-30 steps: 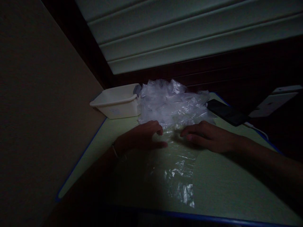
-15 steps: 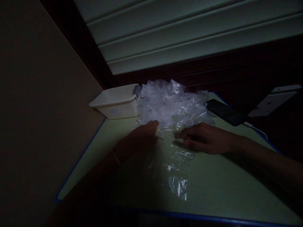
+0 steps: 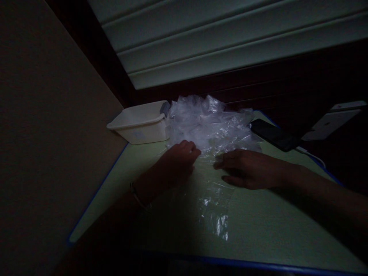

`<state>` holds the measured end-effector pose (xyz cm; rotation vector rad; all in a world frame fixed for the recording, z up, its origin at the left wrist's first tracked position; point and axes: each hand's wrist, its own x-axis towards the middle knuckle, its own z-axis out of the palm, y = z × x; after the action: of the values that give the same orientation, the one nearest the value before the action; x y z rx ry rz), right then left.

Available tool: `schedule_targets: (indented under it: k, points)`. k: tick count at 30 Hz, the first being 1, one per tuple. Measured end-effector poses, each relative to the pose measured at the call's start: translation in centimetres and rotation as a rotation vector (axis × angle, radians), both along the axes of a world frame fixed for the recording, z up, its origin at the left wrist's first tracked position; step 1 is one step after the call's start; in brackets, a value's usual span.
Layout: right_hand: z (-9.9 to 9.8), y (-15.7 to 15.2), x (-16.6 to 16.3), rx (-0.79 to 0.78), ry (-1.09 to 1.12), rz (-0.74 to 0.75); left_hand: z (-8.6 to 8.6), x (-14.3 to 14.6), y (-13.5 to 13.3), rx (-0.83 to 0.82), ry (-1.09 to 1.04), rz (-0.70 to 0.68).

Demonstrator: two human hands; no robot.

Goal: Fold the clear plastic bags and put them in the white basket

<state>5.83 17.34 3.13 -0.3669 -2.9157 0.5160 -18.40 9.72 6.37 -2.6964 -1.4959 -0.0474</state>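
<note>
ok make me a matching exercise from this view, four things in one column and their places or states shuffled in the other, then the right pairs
1. white plastic bin
2. black smartphone
3. heap of clear plastic bags
4. bracelet

a. crinkled and shiny, in the middle of the far side
b. worn around the left wrist
c. lying flat, with a white cable at its near end
d. at the far left of the table, its top open

Right pairs: 1-d, 2-c, 3-a, 4-b

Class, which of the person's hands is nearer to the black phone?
Right. The right hand is in front and slightly left of the phone; the left hand is farther left.
</note>
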Motion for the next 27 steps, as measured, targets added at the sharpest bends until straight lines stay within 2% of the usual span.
schedule_targets:
  k: [3, 6, 9, 13, 19, 27]
  points:
    - [0.1, 0.2, 0.3, 0.018, -0.005, -0.012, -0.5, 0.8, -1.1, -0.148, -0.203, -0.213]
    - [0.4, 0.4, 0.6, -0.015, 0.01, -0.009, -1.7, 1.0, -2.0, -0.173, -0.24, -0.262]
    - [0.7, 0.5, 0.9, -0.042, 0.009, 0.009, -2.4, 1.1, -2.5, -0.182, -0.195, -0.237]
    - [1.0, 0.5, 0.9, -0.039, 0.003, -0.016, -2.4, 1.6, -3.2, -0.204, -0.137, -0.195]
    - [0.8, 0.8, 0.7, 0.004, 0.093, -0.12, -3.2, 2.8, -4.1, -0.175, -0.162, -0.163]
    - [0.7, 1.0, 0.8, 0.038, 0.147, -0.145, -4.5, 3.3, -4.4, -0.162, -0.142, -0.063]
